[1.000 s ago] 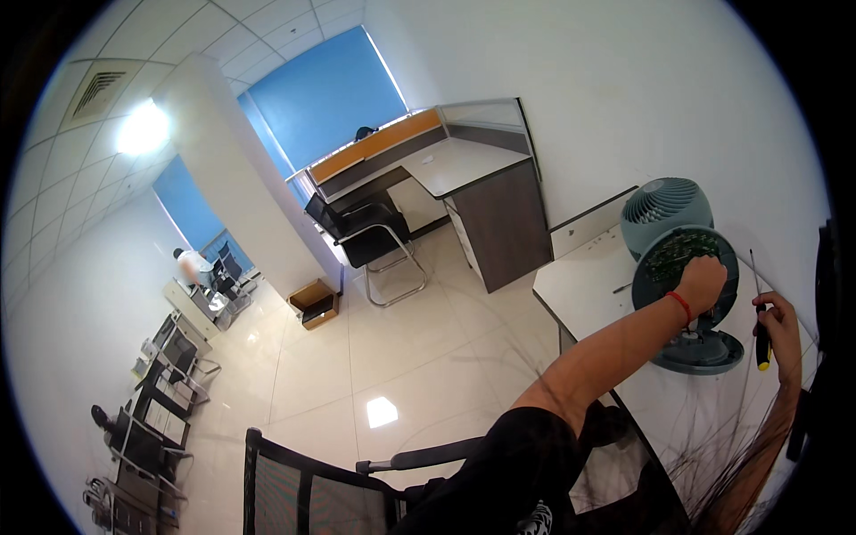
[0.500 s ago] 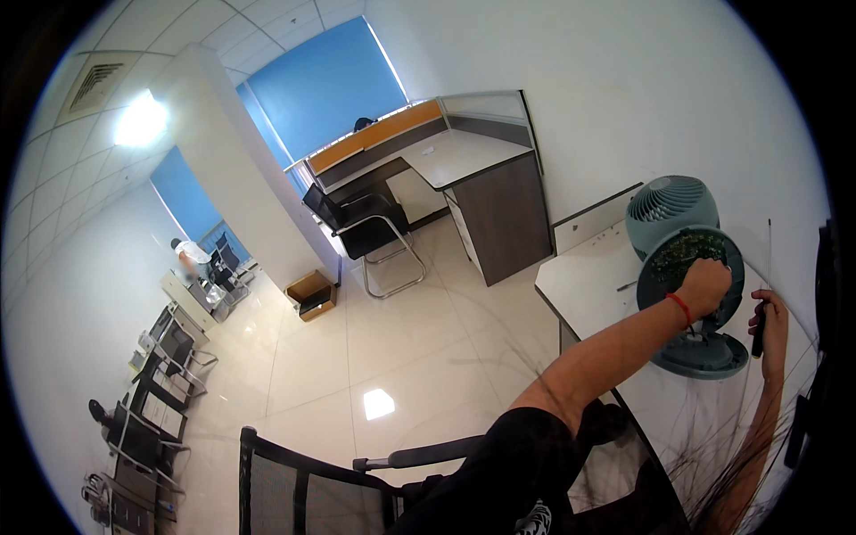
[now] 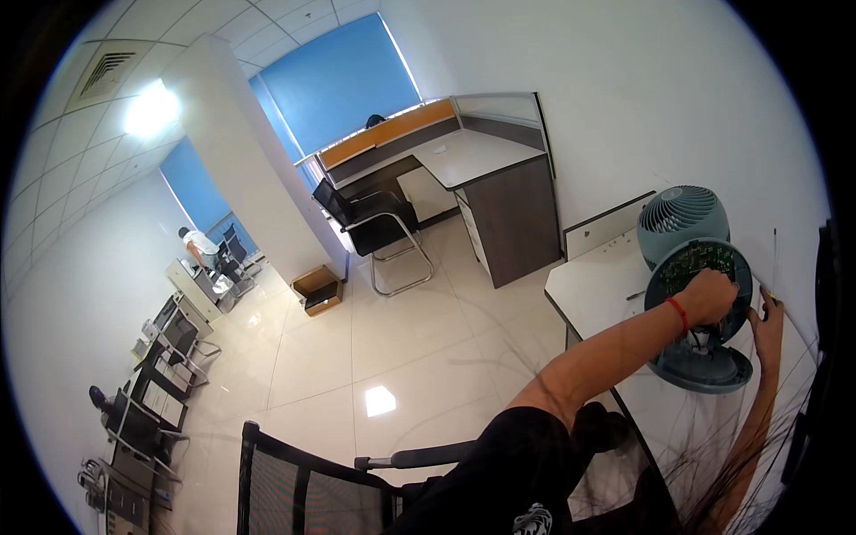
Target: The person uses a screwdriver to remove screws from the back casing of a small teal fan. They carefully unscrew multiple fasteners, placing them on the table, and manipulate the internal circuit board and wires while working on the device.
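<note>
A grey-green fan (image 3: 683,221) lies tipped on the white desk at the right, its base opened toward me. Inside the round base is a green circuit board (image 3: 697,259). My left hand (image 3: 709,296), with a red cord on the wrist, is closed in front of the board; whatever its fingers pinch is hidden. Below it, the grey-green base cover (image 3: 720,374) hangs open near the desk, with wiring between the two parts. To the right of the fan, my right hand (image 3: 769,328) is closed around a screwdriver (image 3: 775,263), whose thin shaft points upward.
Small loose pieces (image 3: 615,247) and a dark thin tool (image 3: 636,295) lie on the white desk (image 3: 588,290). A mesh chair (image 3: 299,481) stands at the lower left. Farther off are another desk (image 3: 504,218), a black chair (image 3: 379,218), a cardboard box (image 3: 317,291) and other people.
The view has shifted slightly, so the scene sits a little lower and to the right. My right hand's grip on the screwdriver has changed. My left hand stays at the circuit board.
</note>
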Action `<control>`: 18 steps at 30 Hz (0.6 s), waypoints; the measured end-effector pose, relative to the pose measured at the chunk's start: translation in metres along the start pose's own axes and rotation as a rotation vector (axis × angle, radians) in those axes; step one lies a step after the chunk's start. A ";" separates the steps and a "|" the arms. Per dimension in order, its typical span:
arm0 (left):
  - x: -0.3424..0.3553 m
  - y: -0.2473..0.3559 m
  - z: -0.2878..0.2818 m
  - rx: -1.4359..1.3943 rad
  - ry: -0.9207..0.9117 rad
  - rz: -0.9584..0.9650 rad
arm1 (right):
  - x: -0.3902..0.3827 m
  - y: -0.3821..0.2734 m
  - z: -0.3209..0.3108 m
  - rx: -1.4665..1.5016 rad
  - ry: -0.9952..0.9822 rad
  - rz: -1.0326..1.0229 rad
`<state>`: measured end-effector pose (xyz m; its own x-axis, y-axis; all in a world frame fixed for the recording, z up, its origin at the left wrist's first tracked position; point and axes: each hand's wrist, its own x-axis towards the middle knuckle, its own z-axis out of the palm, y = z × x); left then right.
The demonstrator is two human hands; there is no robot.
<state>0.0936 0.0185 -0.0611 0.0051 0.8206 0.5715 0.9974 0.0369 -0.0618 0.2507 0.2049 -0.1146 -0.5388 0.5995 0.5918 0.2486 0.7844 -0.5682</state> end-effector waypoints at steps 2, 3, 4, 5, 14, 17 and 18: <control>-0.003 -0.002 -0.010 -0.055 -0.016 0.031 | -0.004 -0.002 0.006 0.023 -0.078 -0.009; -0.005 -0.002 -0.014 -0.084 -0.026 0.046 | -0.007 -0.008 0.010 0.058 -0.074 -0.006; -0.005 -0.003 -0.012 -0.086 -0.018 0.054 | -0.008 -0.001 0.018 0.067 -0.074 -0.015; -0.006 -0.003 -0.013 -0.085 -0.005 0.060 | -0.008 -0.002 0.023 0.074 -0.073 -0.030; -0.019 -0.004 -0.023 -0.053 0.011 0.084 | 0.000 0.019 0.031 0.186 -0.050 -0.072; -0.020 0.000 -0.031 -0.049 -0.018 0.091 | -0.001 0.007 0.016 0.156 -0.096 -0.043; -0.018 0.004 -0.033 -0.056 -0.030 0.099 | -0.003 -0.004 0.001 0.140 -0.131 -0.016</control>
<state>0.0998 -0.0150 -0.0449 0.1021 0.8355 0.5399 0.9946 -0.0760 -0.0704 0.2507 0.1995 -0.1147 -0.6444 0.5538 0.5273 0.1296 0.7587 -0.6384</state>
